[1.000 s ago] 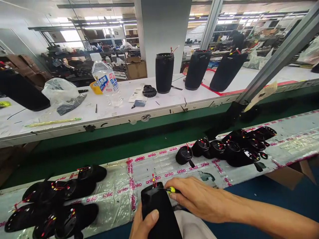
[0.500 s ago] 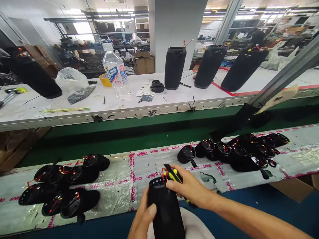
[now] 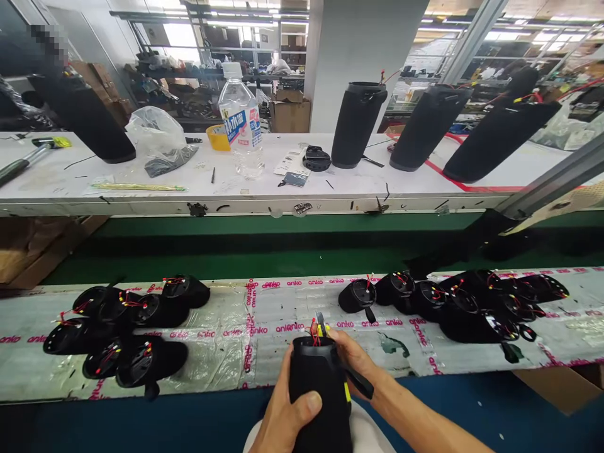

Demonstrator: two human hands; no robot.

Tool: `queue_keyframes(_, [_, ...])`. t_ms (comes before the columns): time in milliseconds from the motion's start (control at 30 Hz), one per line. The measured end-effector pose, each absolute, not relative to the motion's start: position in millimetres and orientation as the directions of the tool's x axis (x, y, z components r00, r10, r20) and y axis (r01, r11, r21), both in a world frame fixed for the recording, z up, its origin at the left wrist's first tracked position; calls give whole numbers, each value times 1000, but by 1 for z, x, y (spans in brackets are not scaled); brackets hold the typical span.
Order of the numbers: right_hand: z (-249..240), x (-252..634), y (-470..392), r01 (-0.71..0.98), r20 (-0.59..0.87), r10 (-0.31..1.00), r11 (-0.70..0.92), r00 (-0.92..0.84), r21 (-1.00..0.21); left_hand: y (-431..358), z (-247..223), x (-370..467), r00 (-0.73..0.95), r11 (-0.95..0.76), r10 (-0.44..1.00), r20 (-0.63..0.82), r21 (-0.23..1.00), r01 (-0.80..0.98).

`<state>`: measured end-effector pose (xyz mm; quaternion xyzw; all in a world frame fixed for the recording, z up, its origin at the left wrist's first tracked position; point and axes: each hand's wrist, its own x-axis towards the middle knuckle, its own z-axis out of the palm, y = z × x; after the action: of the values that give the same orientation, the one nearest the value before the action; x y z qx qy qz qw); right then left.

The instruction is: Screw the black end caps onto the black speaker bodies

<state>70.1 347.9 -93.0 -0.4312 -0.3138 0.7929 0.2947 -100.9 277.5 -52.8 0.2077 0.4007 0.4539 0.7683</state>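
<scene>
A black fabric-covered cylinder (image 3: pixel 321 396) stands nearly upright in front of me, with thin red wires (image 3: pixel 315 333) coming out of its open top. My left hand (image 3: pixel 292 406) is wrapped round its left side, thumb across the front. At its upper right edge is my right hand (image 3: pixel 356 358), its fingers closed on a black and yellow tool (image 3: pixel 348 391) that lies partly behind the cylinder. A grey tip shows above the fingers beside the wires. A black strap (image 3: pixel 359 381) hangs from the cylinder's right side.
Several black cylinders with wires lie at left (image 3: pixel 151 362) and right (image 3: pixel 467 302) on the plastic-covered bench (image 3: pixel 278 314). The white shelf (image 3: pixel 179 182) beyond holds more cylinders (image 3: pixel 358 126), a clear bottle (image 3: pixel 240 126), a plastic bag (image 3: pixel 158 135) and a tape roll (image 3: pixel 218 138).
My right hand has moved lower along the cylinder's right side, and the tool has turned more upright, now partly hidden. The cylinder has turned a little, and the view has shifted.
</scene>
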Motion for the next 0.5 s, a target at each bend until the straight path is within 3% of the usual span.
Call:
queue_keyframes(133, [-84,77,355,-69,-472,806,-526,-357,-847,279,-38,-110,249,476,879,-407,781,-404])
queue_keyframes(233, [-61,99,358,50,-419,870,-421,-261,-906,278,-31,-119,69,485,870,-488,824,-293])
queue_keyframes(300, [-35,113,356,196,-352,905,-310,-240,-930,277,-28,-123,-73,532,828,-556,820,-213])
queue_keyframes(333, [-21,119,354,363,-281,922,-175,-265,-915,277,-26,-125,-121,561,801,-586,806,-189])
queue_keyframes(400, [8,123,349,603,-129,902,163,-411,-781,279,-19,-127,-123,590,784,-609,792,-159])
queue_keyframes(500, [38,117,344,683,-17,770,554,-637,-476,287,-5,-129,-15,531,844,-536,839,-115])
